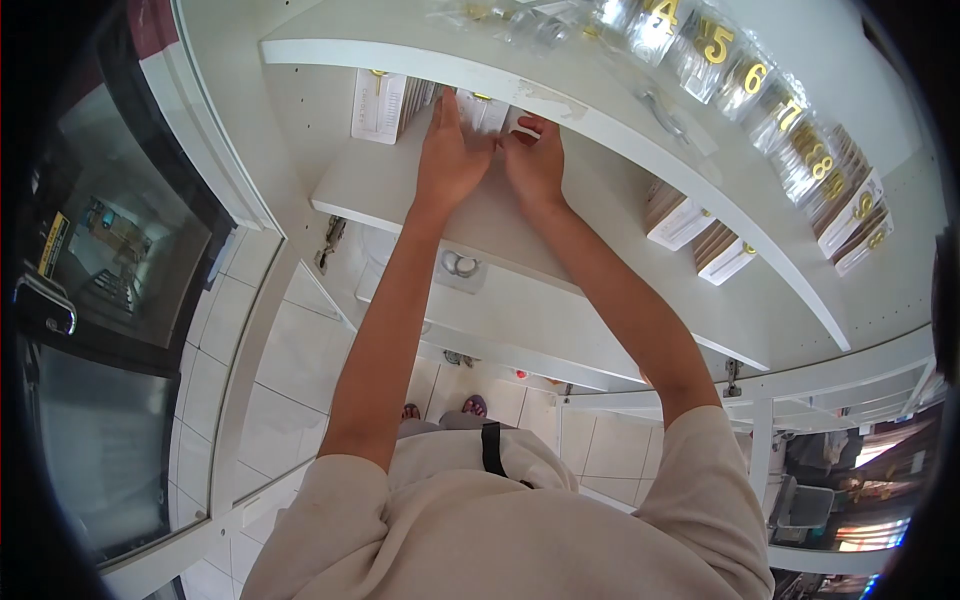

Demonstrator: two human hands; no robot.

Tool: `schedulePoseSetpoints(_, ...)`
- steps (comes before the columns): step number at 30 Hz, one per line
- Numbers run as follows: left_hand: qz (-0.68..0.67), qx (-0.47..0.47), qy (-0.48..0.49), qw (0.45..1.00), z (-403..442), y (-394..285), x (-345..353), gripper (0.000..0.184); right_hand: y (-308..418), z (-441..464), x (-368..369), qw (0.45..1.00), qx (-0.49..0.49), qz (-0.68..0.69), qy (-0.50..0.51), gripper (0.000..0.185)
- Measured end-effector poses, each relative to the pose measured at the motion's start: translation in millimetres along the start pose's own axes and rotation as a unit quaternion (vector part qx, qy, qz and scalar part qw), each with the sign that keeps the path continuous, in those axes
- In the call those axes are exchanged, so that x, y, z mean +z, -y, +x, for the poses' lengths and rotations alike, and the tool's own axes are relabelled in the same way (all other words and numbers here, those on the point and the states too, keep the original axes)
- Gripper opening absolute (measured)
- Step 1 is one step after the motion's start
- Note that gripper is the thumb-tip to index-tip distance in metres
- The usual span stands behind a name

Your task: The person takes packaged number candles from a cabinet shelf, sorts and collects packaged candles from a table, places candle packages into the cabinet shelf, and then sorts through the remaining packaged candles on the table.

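Packet [485, 118], pale-faced with a bit of gold near its top, stands in the upper middle of the frame, on the shelf [590, 250] just under the curved top one, and both of the person's hands are up there with it. From where I'm standing, the left hand [455, 165] is at the packet's left side, its fingers pointing up and lying close together, the thumb side turned toward the packet. The right hand [535, 165] is at the other side, its fingers bent and a little apart, their tips toward the packet's right edge. Whether either hand is clamped on it or only resting against it, I can't tell. Just left of the left hand, a row of similar packets [379, 107] stands on the same shelf, and two more stacks, a nearer one [724, 254] and its neighbour [677, 216], sit right of the middle. On the top shelf [400, 58], clear bags with gold numbers [717, 42] run from the top of the frame down toward the upper right. Below the forearms, near the middle, a clear bag with rings [461, 265] lies on a lower shelf. A dark glass door [120, 250] fills the left side, and the person's feet [475, 405] show on the pale tiles [615, 445] at lower middle.
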State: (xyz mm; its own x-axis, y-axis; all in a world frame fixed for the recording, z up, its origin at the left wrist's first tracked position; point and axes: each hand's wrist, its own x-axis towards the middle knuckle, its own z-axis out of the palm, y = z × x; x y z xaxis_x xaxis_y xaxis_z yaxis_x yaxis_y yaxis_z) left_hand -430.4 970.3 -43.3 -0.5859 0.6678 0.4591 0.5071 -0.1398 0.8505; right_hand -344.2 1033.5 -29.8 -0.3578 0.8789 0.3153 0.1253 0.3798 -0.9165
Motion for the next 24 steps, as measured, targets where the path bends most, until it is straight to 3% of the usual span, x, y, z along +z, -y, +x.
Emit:
schedulePoseSetpoints(8, 0.04, 0.025, -0.035, 0.998, 2.9, 0.7, 5.5, 0.067, -1.8, 2.5, -4.5, 0.999, 0.042, 0.015, -0.017, 0.039)
schedulePoseSetpoints(12, 0.063, 0.066, -0.053, 0.994, 9.4, 1.8, 10.2, 0.063, 4.7, 4.2, -5.0, 0.974, 0.086, 0.209, 0.024, 0.043)
schedulePoseSetpoints(17, 0.063, 0.119, -0.113, 0.984, 14.5, 2.7, 17.2, 0.056, 22.7, 1.7, 3.1, 0.933, 0.142, 0.315, 0.1, 0.049)
schedulePoseSetpoints(24, 0.061, 0.091, -0.079, 0.991, 28.4, 8.8, 21.7, 0.052, 14.5, 11.9, 16.9, 0.926, 0.103, 0.343, 0.115, 0.052)
